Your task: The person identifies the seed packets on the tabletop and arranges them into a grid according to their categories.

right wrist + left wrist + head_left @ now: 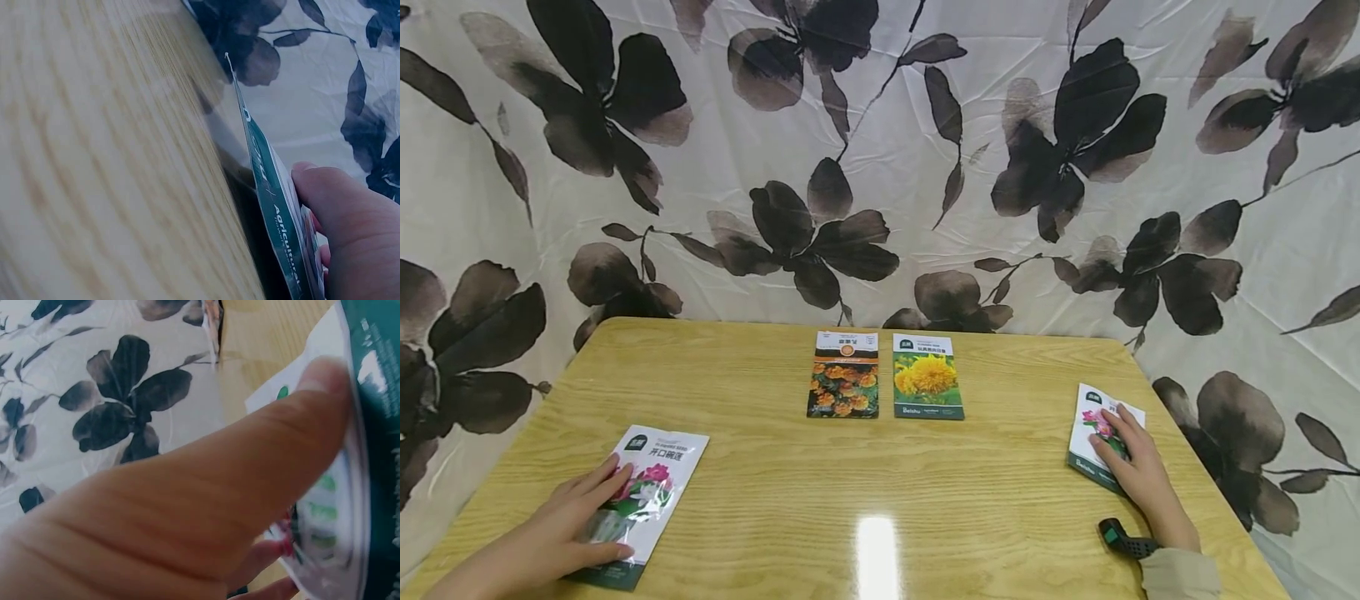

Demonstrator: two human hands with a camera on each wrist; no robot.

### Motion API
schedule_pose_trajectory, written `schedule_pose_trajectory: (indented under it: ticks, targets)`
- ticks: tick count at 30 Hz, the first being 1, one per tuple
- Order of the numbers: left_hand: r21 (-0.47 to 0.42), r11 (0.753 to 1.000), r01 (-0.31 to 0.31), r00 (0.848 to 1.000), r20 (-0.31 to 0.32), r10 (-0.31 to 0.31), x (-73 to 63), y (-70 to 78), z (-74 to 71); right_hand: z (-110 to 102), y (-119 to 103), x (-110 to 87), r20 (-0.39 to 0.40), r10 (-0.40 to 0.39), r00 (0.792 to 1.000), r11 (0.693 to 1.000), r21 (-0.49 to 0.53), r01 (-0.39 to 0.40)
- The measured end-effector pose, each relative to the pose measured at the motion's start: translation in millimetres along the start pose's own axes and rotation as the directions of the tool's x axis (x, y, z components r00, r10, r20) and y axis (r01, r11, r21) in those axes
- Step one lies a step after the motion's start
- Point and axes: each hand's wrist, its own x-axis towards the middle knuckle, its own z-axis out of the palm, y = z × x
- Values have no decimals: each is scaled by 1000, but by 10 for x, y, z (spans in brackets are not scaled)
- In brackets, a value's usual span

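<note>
My left hand [576, 517] rests on the front of a white and green flower seed packet [662, 454] at the table's left. Its fingers lie spread across the printed pink flowers, the thumb on the lower part; the left wrist view shows that thumb [269, 431] over the packet's face. On the right side, my right hand [1138, 462] lies over a similar seed packet [1086, 442] with pink flowers, fingers stretched across its picture. In the right wrist view that packet's green lower edge [269, 181] stands slightly off the wood, with the thumb [337, 200] against its front.
Two more seed packets lie side by side at the table's back: one with orange marigolds [842, 375], one with a yellow flower [928, 375]. A floral cloth [925, 167] hangs behind the wooden table [775, 492]. A black band [1123, 542] sits at my right wrist.
</note>
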Motion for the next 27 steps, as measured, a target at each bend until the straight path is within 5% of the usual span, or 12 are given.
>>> schedule_pose_trajectory:
  ticks: [6,12,16,22,27]
  targets:
    - [-10,1000,-8,999,41,8,-23,-39,-23,13,13,-10,-3,7,1000,1000,-8,-7]
    - [17,999,-42,999,-24,43,-52,-42,-1,29,20,-3,-10,4,1000,1000,-3,-4]
    - [-49,996,-79,996,-49,77,-53,-44,16,36,26,-2,-8,4,1000,1000,-2,-4]
    - [-226,971,-76,994,59,91,-4,-63,-5,44,57,10,-8,1,1000,1000,-7,-1]
    - [-249,967,-54,990,116,86,32,-79,4,47,74,15,-10,4,1000,1000,-10,-4]
